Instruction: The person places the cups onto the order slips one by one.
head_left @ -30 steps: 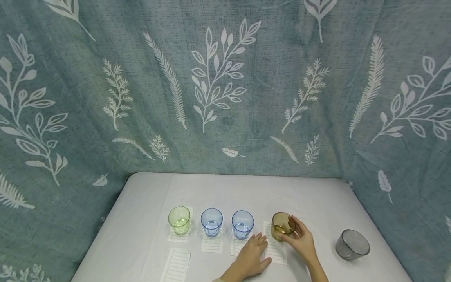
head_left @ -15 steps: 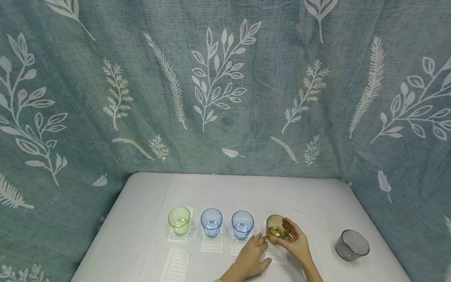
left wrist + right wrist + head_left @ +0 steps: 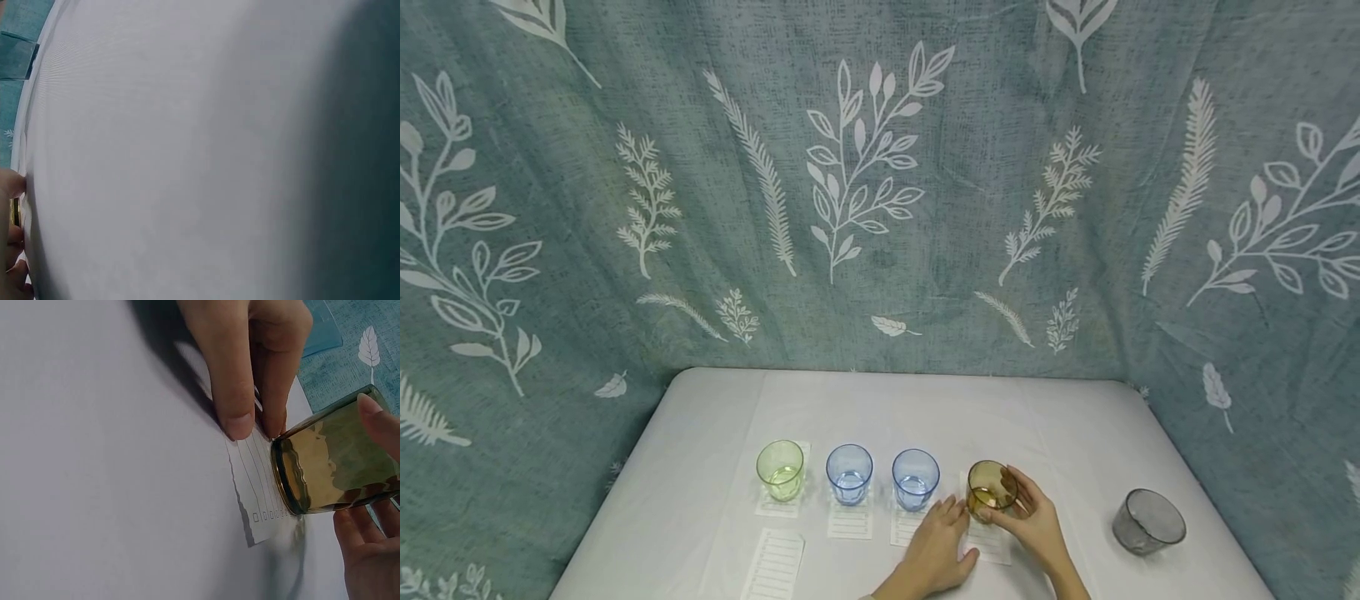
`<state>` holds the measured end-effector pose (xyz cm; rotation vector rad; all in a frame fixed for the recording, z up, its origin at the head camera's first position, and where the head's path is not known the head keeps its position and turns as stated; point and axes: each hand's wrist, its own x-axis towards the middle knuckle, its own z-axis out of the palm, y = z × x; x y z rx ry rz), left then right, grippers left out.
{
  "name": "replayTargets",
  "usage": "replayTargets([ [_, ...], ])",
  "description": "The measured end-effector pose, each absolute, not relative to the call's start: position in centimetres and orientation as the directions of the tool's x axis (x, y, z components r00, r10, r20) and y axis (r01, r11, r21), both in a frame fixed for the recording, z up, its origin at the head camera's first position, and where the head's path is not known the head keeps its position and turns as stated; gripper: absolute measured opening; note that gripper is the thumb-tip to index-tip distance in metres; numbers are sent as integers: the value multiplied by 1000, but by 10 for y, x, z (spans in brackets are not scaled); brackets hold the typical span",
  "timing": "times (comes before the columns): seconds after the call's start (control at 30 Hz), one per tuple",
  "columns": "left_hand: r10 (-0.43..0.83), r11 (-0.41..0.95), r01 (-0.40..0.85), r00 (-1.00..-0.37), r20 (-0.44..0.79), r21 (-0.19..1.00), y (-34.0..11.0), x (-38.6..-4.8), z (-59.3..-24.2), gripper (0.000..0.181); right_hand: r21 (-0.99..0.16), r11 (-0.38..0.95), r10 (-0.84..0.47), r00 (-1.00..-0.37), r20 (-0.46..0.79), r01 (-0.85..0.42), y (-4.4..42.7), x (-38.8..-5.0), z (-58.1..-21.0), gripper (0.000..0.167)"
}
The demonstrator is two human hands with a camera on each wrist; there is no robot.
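Note:
An amber glass (image 3: 982, 482) stands over a lined paper slip (image 3: 987, 546), and my right hand (image 3: 1036, 523) grips its right side between thumb and fingers. In the right wrist view the base of the glass (image 3: 325, 459) is at or just above the slip (image 3: 247, 494); contact is hard to tell. My left hand (image 3: 934, 546) lies just left of it, fingers fairly straight, pressing down at the slip's edge. The left wrist view catches only some fingers (image 3: 11, 250) of a hand and a sliver of amber glass at its left border.
To the left stand two blue glasses (image 3: 915, 477) (image 3: 849, 472) and a green glass (image 3: 780, 468), each over a lined slip. Another slip (image 3: 775, 562) lies nearer the front. A grey glass (image 3: 1150, 521) sits toward the right of the white table (image 3: 865, 400). Patterned cloth (image 3: 865, 317) hangs behind.
My right hand has shifted the amber glass a little leftward and nearer to me, over the slip. The left hand has stayed nearly still. The other glasses have not moved.

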<state>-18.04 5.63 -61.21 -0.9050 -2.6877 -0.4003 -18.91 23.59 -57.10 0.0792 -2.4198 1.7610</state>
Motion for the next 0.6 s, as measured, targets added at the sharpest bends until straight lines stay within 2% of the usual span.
replayTargets([
  [0.2, 550, 761, 632, -749, 370, 148, 57, -181, -614, 48, -938, 321, 33, -988, 151, -133, 239, -188, -570, 81],
  [0.6, 582, 751, 646, -746, 324, 140, 55, -182, -615, 48, -936, 324, 51, -985, 164, -139, 237, -188, -575, 81],
])
